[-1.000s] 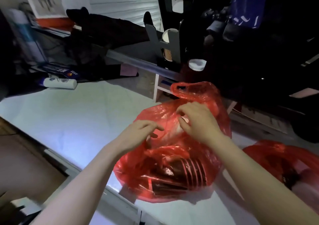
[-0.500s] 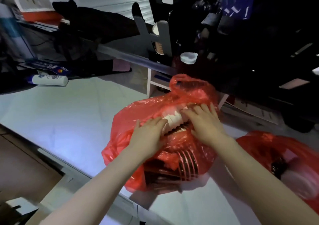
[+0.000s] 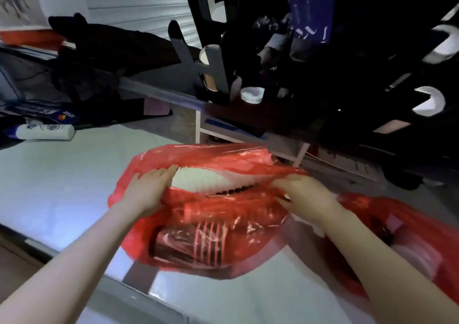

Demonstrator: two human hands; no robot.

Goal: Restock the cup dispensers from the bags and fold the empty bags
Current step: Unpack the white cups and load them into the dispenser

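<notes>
Head view. The upper right of the frame is nearly black. The cup dispenser [image 3: 213,60] there reads only as dark upright slots with a few pale cup rims, and its details are hard to make out. A second red bag [image 3: 397,236] at lower right is cut off by the frame edge and partly hidden by the right forearm; its contents are blurred. A white tube [image 3: 44,132] lies at the left edge, label unreadable.

The red bag [image 3: 211,212] lies centre frame on the pale worktop [image 3: 62,179], near its front edge. It is thin, glossy, see-through plastic, creased, with its mouth stretched wide sideways. A white cup stack [image 3: 201,181] shows bare in the opening, lying on its side. Lower down, a dark ribbed stack [image 3: 198,244] shows through the film.

The left hand [image 3: 146,192] holds the left edge of the mouth, fingers over the rim and thumb hidden under the film. The right hand [image 3: 303,194] grips the right edge with curled fingers, the tips buried in the plastic.
</notes>
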